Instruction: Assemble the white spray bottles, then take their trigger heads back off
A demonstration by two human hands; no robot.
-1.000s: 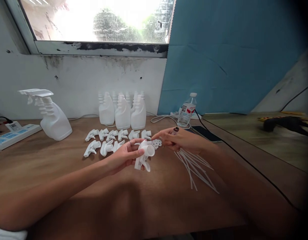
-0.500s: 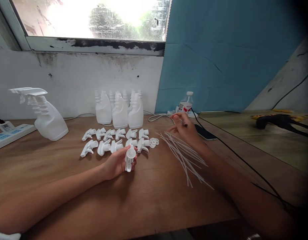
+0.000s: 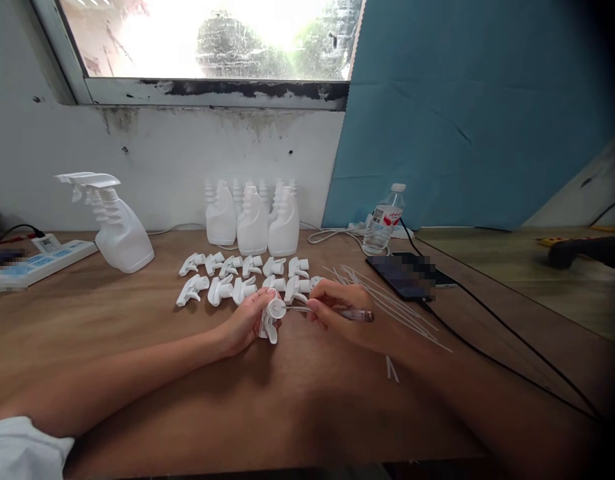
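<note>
My left hand (image 3: 247,321) is closed around a white trigger spray head (image 3: 270,327), its round opening turned to the right. Between the fingers of my right hand (image 3: 344,310) is a thin screwdriver (image 3: 354,314) with a clear brownish handle. The screwdriver's shaft points left and its tip is at the opening of the spray head; how far inside it reaches I cannot tell. Two rows of white trigger spray heads (image 3: 192,289) lie just behind my hands. Partly hidden by my right hand are small white rings (image 3: 316,283). Thin white tubes (image 3: 382,297) lie beyond and under my right forearm.
Several white bottles without heads (image 3: 252,230) stand near the wall. Further left are bottles with spray heads (image 3: 124,237) and a power strip (image 3: 52,263). To the right are a water bottle (image 3: 382,233), dark phones (image 3: 397,277) and a black cable (image 3: 487,327).
My right hand has come left and nearer, bringing the screwdriver to the spray head. My left hand has turned the spray head's opening to the right. The view has shifted slightly left.
</note>
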